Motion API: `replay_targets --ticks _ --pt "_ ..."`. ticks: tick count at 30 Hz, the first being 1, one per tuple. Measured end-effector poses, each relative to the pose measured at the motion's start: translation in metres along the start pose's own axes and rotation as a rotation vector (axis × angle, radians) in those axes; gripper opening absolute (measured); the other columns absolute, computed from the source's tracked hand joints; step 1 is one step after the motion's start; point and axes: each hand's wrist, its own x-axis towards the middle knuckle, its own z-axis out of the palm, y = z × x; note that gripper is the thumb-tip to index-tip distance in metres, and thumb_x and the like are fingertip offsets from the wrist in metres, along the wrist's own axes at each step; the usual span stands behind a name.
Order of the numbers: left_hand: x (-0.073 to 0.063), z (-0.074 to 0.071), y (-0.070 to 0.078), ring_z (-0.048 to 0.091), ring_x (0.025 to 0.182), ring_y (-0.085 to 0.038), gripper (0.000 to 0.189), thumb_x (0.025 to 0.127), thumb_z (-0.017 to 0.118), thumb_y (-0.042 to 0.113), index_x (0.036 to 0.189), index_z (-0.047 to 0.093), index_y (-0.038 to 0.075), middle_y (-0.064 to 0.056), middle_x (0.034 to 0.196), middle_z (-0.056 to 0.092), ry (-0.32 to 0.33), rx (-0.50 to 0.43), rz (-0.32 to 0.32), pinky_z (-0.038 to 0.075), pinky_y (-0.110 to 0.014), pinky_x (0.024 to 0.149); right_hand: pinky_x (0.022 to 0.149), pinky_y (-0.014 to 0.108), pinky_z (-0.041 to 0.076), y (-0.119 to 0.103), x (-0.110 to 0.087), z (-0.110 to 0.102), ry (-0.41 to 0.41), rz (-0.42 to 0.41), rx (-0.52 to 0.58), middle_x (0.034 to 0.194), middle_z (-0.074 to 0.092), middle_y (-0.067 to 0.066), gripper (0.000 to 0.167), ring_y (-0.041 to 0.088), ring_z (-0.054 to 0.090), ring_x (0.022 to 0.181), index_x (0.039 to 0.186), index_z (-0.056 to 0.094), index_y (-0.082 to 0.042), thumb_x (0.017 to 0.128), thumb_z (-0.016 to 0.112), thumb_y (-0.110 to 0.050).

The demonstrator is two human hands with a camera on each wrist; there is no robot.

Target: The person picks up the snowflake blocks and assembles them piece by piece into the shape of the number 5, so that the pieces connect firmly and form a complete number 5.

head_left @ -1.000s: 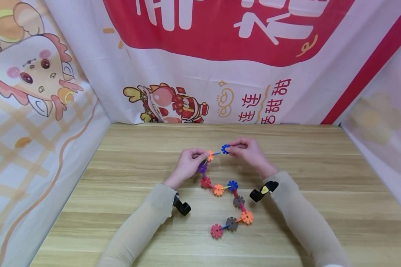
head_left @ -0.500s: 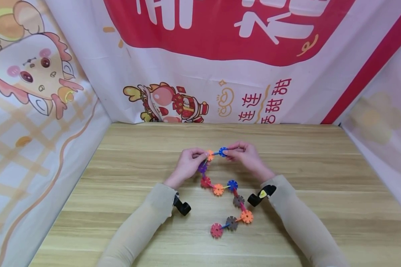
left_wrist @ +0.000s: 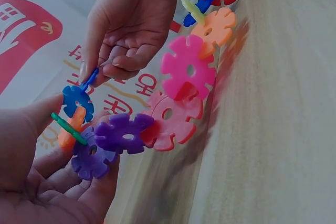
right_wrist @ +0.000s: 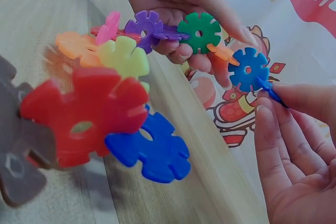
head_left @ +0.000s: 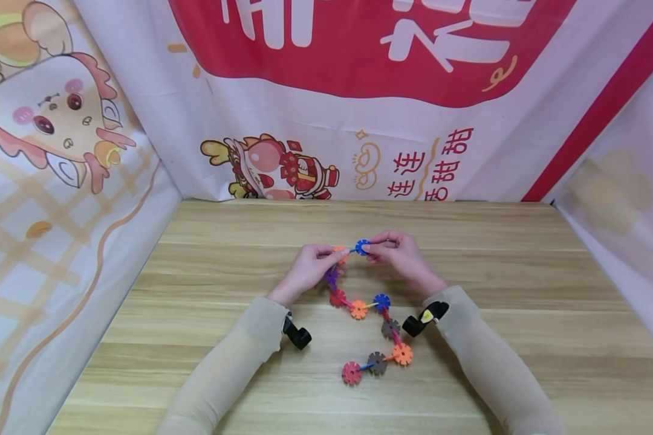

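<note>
Notched plastic interlocking discs form a winding chain across the table. At its far end my right hand pinches a dark blue disc between thumb and fingers. Its edge sits at a slot of the light blue disc. My left hand holds the chain just beside that joint. In the left wrist view, its thumb touches the light blue disc and its fingers lie behind an orange disc and a purple disc. A green disc shows against the left palm in the right wrist view.
The rest of the chain lies on the wooden table, curving toward the near side past another orange disc and a grey disc to a red disc. Printed cloth hangs behind and at both sides.
My right hand has moved left and slightly nearer, bringing the dark blue disc against the light blue one. My left thumb has shifted right toward that joint, and the chain has moved slightly.
</note>
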Motion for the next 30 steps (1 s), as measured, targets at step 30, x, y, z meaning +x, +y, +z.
replay_targets --ticks 30 --pt "0.0004 0.0033 0.0047 0.064 0.083 -0.020 0.042 0.100 0.066 0.041 0.112 0.076 0.002 -0.008 0.094 0.077 -0.001 0.099 0.005 0.045 -0.031 0.073 0.083 0.039 0.059 0.0000 -0.0023 0.0056 0.013 0.000 -0.027 0.101 0.074 0.017 0.021 0.028 0.072 0.089 0.108 0.066 0.002 0.095 0.075 -0.012"
